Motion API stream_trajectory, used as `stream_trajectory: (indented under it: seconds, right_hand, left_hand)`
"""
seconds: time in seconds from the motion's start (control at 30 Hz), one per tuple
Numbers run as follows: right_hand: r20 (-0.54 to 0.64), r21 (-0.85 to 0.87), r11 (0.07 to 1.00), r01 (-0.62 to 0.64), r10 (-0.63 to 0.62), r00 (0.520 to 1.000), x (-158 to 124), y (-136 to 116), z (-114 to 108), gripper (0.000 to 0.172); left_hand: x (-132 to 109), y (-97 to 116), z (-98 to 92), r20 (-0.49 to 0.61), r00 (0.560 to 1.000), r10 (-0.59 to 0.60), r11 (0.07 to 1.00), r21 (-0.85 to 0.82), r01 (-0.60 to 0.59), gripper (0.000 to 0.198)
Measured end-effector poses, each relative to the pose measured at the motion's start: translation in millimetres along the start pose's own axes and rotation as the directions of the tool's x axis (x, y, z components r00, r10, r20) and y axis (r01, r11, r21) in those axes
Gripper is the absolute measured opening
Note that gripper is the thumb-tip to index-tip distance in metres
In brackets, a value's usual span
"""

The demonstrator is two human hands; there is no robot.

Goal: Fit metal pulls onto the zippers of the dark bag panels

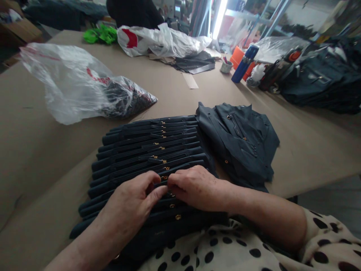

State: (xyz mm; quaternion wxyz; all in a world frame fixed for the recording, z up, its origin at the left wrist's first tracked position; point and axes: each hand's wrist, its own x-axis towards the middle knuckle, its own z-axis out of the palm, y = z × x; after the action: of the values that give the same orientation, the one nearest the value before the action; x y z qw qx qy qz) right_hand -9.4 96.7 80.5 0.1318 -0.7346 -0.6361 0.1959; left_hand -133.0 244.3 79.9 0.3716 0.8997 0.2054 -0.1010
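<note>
A row of dark navy pieces with zippers (141, 150) lies overlapped on the table in front of me, each with a gold zipper slider and several with dark pull strips. My left hand (138, 197) is over the nearer pieces, thumb and forefinger curled towards each other. Beside it, my right hand (197, 188) has its fingers pressed together at the zippers. A gold zipper slider (164, 177) shows between the two hands. Whatever the fingertips hold is hidden. To the right lies a loose stack of dark navy panels (239, 139) with gold rings and a zipper.
A clear plastic bag (76, 86) with dark contents lies at left on the brown tabletop (299, 139). Farther back are a white bag (166, 41), a green bundle (100, 34), a blue flask (244, 64) and a small cup (226, 67). Dark bags (321, 81) are piled at right.
</note>
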Motion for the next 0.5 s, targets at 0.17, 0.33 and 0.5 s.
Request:
stream_trajectory:
  seconds: [0.17, 0.33, 0.5]
  right_hand:
    - [-0.271, 0.011, 0.977, 0.214, -0.203, 0.941, 11, -23, -3, 0.025]
    - [-0.31, -0.094, 0.977, 0.191, -0.211, 0.927, 23, -33, 10, 0.02]
    - [-0.291, -0.072, 0.982, 0.176, -0.19, 0.938, 26, -31, 14, 0.018]
  left_hand:
    - [2, 22, -11.1, 0.081, 0.957, -0.28, 0.436, -0.877, 0.202, 0.051]
    - [1, 39, -7.1, 0.166, 0.915, -0.369, 0.184, -0.951, 0.247, 0.044]
    - [-1, 37, -3.9, 0.194, 0.9, -0.39, 0.084, -0.966, 0.244, 0.036]
